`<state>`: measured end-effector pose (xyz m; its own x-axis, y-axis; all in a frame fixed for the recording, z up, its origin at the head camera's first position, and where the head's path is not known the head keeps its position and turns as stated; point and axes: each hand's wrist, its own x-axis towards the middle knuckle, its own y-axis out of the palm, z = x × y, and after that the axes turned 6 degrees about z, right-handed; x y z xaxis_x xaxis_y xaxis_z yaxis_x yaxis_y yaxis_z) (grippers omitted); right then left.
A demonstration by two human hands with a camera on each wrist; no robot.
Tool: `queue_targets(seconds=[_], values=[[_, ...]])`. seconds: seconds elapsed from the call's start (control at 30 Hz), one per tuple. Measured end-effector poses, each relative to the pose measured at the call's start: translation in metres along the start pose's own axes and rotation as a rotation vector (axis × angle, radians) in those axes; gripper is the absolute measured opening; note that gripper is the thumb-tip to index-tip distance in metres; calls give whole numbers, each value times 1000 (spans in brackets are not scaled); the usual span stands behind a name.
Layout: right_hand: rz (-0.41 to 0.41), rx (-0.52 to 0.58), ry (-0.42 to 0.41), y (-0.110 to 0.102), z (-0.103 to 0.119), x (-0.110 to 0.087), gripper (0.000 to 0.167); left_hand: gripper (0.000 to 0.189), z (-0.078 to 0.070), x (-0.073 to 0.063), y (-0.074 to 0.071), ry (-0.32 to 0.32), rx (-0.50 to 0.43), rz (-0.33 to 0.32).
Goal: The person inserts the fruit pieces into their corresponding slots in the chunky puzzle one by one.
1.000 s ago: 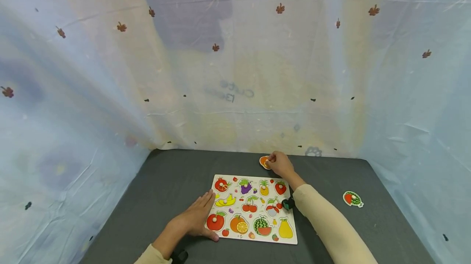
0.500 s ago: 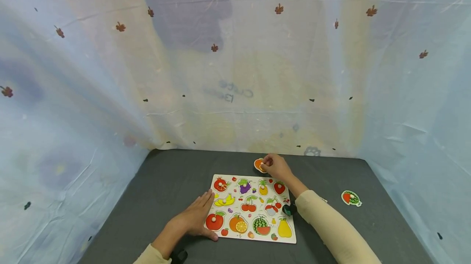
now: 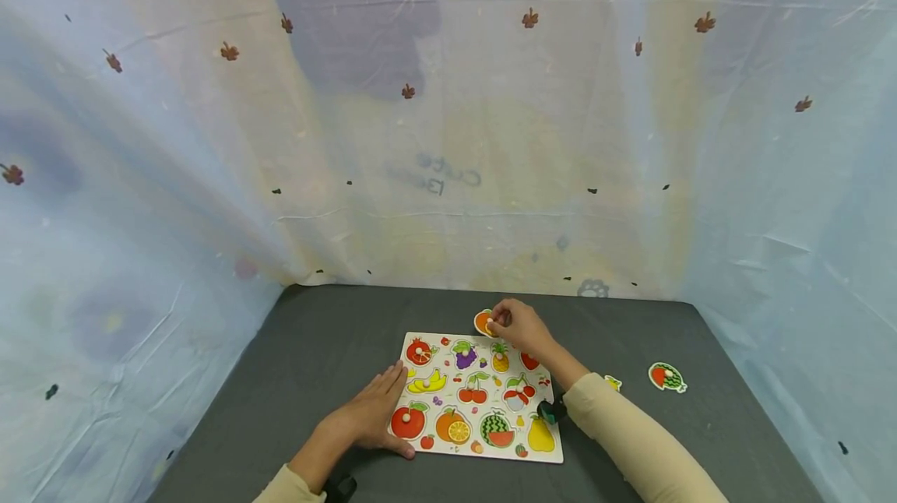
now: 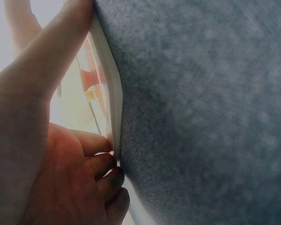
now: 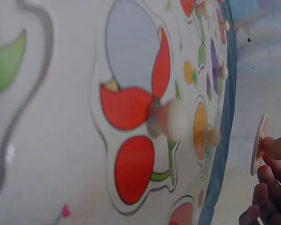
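On the table lies a white fruit puzzle board point(image 3: 462, 453) with knobbed pieces in several of its recesses. My left hand point(image 3: 374, 409) rests against the board's left edge, fingers fairly straight and thumb near the front left corner. The left wrist view shows the fingertips of that hand point(image 4: 70, 173) against the board's rim point(image 4: 114, 89). My right hand point(image 3: 522, 325) pinches an orange puzzle piece point(image 3: 481, 321) above the board's far edge. From the right wrist, this piece point(image 5: 258, 145) appears edge-on between the thumb and fingers of the right hand point(image 5: 276, 183).
A watermelon puzzle piece point(image 3: 667, 377) lies on the dark grey table point(image 3: 329, 332) to the right. Beside the right sleeve, a small yellow piece point(image 3: 613, 382) is partly hidden. Patterned cloth point(image 3: 448, 137) hangs behind the table and along its sides.
My right hand has moved left and slightly nearer with the orange puzzle piece, reaching the board's far edge. More of the yellow piece shows beside the sleeve. The left hand stays in place.
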<state>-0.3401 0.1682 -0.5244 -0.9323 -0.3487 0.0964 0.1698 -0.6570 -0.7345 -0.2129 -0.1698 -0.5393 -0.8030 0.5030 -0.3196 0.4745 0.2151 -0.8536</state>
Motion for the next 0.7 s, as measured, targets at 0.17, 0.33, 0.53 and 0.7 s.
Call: queue_targets(seconds=[0.17, 0.33, 0.53, 0.7], values=[[-6, -41, -49, 1, 8, -8, 9, 141, 0, 0, 1, -5, 1, 4], [8, -38, -79, 3, 15, -16, 10, 141, 1, 0, 1, -2, 2, 2], [26, -63, -100, 7, 23, -24, 9, 141, 1, 0, 1, 4, 10, 3], [47, -55, -116, 7, 31, -32, 9, 141, 1, 0, 1, 2, 16, 3]])
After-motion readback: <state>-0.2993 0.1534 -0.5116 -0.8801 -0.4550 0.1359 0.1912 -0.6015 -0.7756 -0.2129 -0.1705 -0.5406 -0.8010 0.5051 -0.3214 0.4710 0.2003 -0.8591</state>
